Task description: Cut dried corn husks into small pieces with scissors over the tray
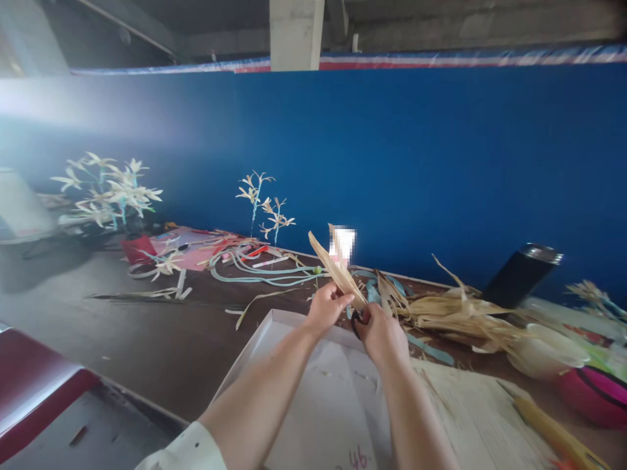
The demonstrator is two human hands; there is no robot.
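My left hand [327, 308] pinches a pale, dry corn husk [334, 266] between thumb and fingers, its pointed end sticking up and away. Close beside it, my right hand [386, 336] is closed around scissors [356, 324]; only a black handle loop shows, and the blades are hidden behind the husk and fingers. Both hands are above the far edge of a shallow white box [294, 318]. To the right of my right hand lies a heap of dry corn husks [441, 312].
Husk flowers [117, 189] stand at the left, with two smaller stems [255, 202] by the blue wall [441, 163]. Pale blue tubing [245, 281] curls mid-table. A black flask [519, 277], white bowl [546, 352], pink pouch [595, 398] and yellow-handled tool [553, 427] are at right.
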